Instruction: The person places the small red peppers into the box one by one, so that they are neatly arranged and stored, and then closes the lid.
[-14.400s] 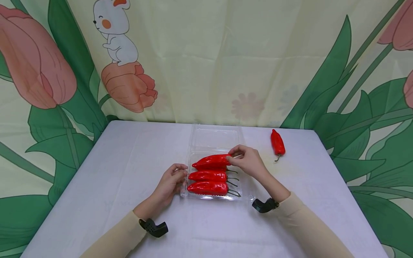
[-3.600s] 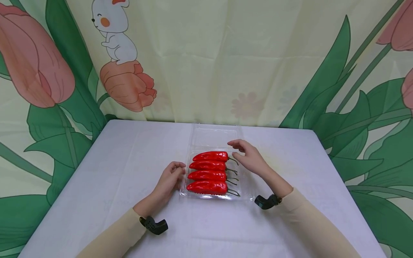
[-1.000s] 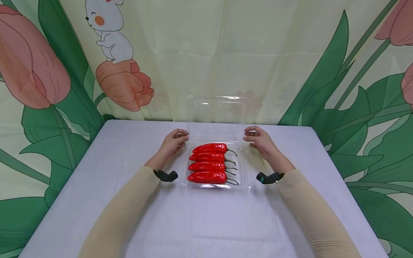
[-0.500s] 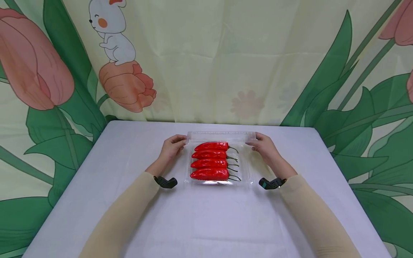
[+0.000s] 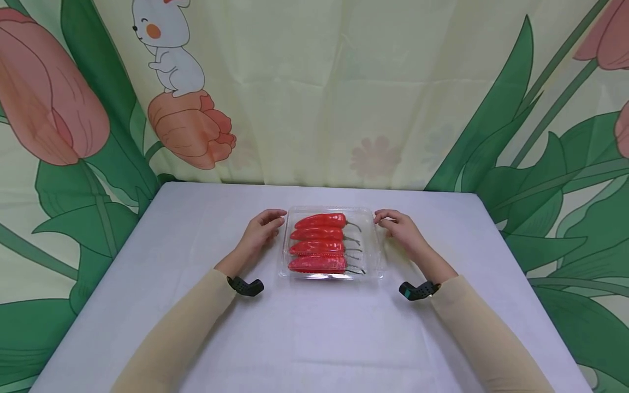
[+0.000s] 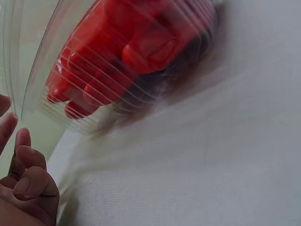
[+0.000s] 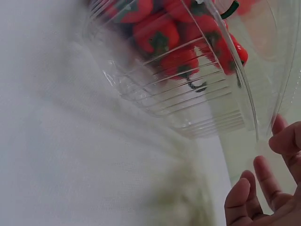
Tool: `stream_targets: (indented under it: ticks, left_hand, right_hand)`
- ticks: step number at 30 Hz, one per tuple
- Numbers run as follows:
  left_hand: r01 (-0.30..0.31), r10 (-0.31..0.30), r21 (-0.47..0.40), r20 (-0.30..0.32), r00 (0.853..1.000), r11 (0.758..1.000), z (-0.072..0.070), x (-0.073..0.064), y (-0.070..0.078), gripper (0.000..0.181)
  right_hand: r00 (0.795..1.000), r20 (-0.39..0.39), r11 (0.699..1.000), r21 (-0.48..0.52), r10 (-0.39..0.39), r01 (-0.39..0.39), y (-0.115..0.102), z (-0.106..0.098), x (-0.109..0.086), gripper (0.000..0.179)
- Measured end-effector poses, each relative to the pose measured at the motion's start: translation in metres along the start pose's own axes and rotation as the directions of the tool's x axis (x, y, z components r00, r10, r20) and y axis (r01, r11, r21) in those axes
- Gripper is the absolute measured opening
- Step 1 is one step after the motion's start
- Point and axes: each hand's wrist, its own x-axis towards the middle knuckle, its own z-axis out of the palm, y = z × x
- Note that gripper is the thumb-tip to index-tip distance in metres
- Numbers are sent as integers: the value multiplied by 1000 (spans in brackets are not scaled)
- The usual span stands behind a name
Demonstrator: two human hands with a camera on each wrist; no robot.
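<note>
Several red peppers (image 5: pixel 318 233) with dark green stems lie in a row inside a clear plastic clamshell box (image 5: pixel 373 268). Its clear lid (image 7: pixel 282 56) leans over them, slightly apart from the base rim. At the box's far left corner is my left hand (image 5: pixel 259 229), fingers loosely bent. In the left wrist view, its fingertips (image 6: pixel 7 126) lie right at the lid's edge. My right hand (image 5: pixel 400 226) is at the far right corner, fingers loosely bent too. The right wrist view has its fingertips (image 7: pixel 280 123) at the lid's edge.
A white cloth (image 5: pixel 314 338) covers the table under the box. Behind it hangs a curtain (image 5: pixel 295 109) printed with tulips and a rabbit. A black wrist camera (image 5: pixel 245 286) sits on each sleeve cuff.
The last loose pepper has gone into the box. The lid, flat behind at first, has been raised and swung forward over the peppers; both hands have moved slightly nearer since.
</note>
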Motion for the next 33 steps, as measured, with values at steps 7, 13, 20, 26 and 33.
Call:
stream_targets:
  ticks: [7,13,20,26,33]
  left_hand:
    - [9,-9,-10,39,999,1000,1,-7,-1,46]
    - [66,-66,1,55,996,998,3,-16,1,55]
    - [134,-137,39,119,983,990,-3,-28,-3,50]
    - [169,-184,79,265,947,982,-11,-44,-5,40]
    - [141,-209,201,377,902,969,-16,-64,-6,22]
  right_hand:
    - [999,25,999,-35,21,-20,5,1,-9,33]
    - [995,100,1000,3,-11,10,13,-1,-16,39]
    - [988,146,998,30,-59,56,19,-3,-30,51]
    - [978,208,999,54,-4,-8,22,-4,-47,67]
    - [963,267,999,28,34,-43,24,-5,-65,62]
